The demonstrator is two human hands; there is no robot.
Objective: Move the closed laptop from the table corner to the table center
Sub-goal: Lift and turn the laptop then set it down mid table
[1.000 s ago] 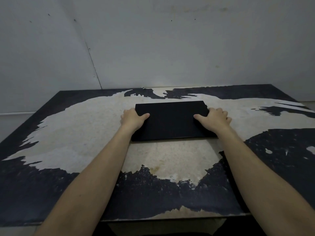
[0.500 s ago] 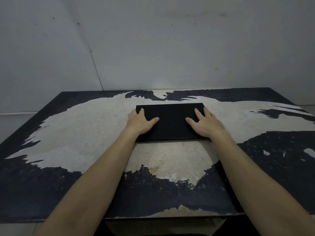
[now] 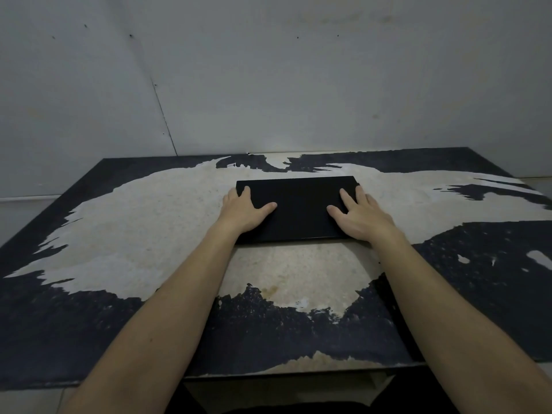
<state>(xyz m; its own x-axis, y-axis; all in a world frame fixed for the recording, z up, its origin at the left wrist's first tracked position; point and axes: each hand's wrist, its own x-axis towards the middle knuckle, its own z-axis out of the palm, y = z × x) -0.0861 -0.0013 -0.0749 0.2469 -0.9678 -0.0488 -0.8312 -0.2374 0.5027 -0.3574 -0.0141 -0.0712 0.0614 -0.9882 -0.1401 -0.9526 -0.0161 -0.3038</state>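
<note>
Your left hand (image 3: 243,212) and right hand (image 3: 363,215) lie flat and unclenched on the closed laptop (image 3: 298,207) (long axis crosswise), mid-bench (image 3: 134,234).

the laptop (image 3: 298,209) was plain matte black. the table (image 3: 125,234) showed a dark navy-black coating worn away in ragged patches to a speckled cream-beige underlayer, with a small rusty stain. the wall (image 3: 298,85) was pale grey, faintly spotted.

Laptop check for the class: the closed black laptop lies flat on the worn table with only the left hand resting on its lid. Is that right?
Not quite. In the head view both hands rest on the laptop: the left hand and the right hand, fingers spread flat. The rest stands: it is closed, black and flat on the table.
</note>
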